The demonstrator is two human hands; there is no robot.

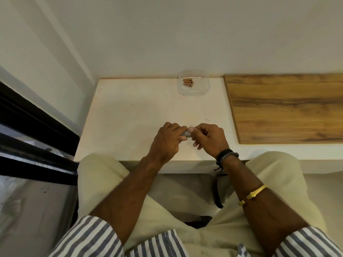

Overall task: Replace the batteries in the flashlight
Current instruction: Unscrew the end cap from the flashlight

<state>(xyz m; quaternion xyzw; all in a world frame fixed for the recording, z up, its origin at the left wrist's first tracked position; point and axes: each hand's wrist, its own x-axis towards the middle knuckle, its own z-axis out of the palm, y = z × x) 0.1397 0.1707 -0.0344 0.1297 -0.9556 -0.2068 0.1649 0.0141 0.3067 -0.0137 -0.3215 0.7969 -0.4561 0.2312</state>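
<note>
A small grey flashlight [185, 134] is almost wholly wrapped in my left hand [168, 140], with only its rounded grey end showing between my two hands. My right hand [208, 137] pinches that exposed end with thumb and fingertips. Both hands hover just above the white table [130, 115], near its front edge. Three copper-coloured batteries [188, 82] lie side by side in a clear plastic tray [194, 82] at the back of the table, well away from both hands.
A wooden board [285, 108] covers the right part of the surface. A white wall rises right behind the table. A dark window frame [37, 127] runs along the left. My knees in light trousers sit under the table's front edge.
</note>
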